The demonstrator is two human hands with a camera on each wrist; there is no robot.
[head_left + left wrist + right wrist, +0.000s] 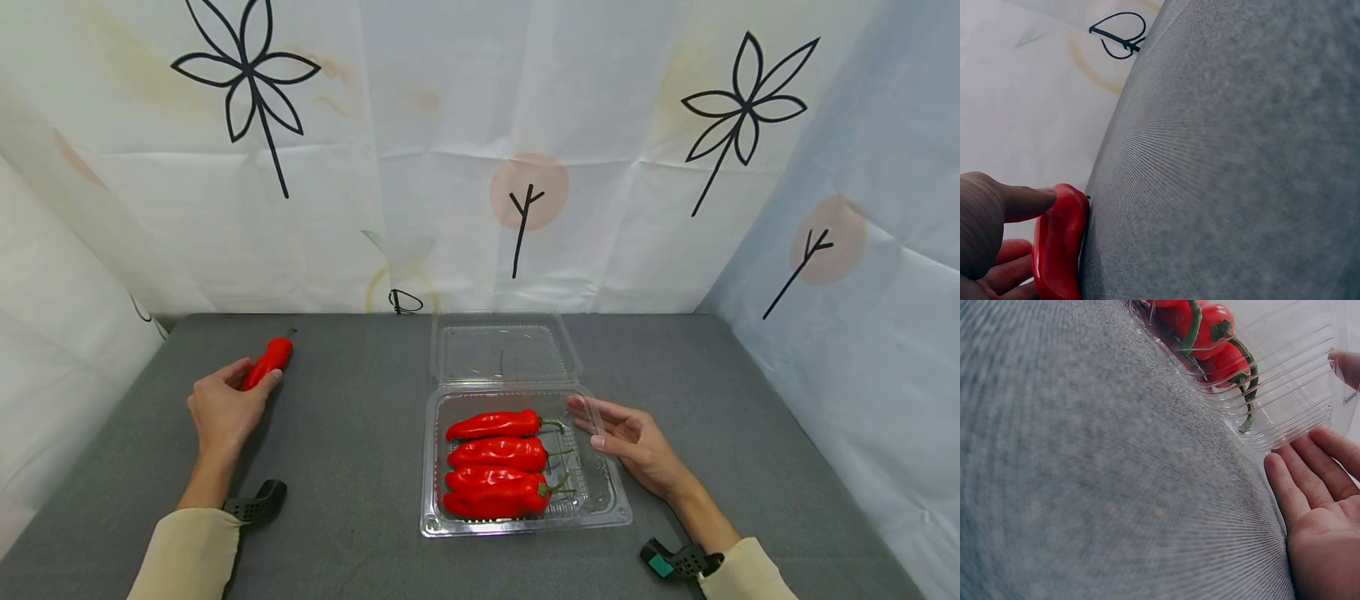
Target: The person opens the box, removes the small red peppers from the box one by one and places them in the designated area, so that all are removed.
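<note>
At the left of the table, my left hand grips a red pepper, thumb on one side and fingers on the other. In the left wrist view this pepper lies close to the grey surface. My right hand holds the right side of a clear plastic clamshell container, its thumb at the rim and its fingers along the outer wall. Several red peppers lie side by side in the container, green stems pointing right. Through the plastic, the right wrist view shows some of these peppers.
The container's hinged lid lies folded back toward the rear wall. Grey cloth covers the table. White printed curtains stand behind and at both sides. Each wrist wears a black strap.
</note>
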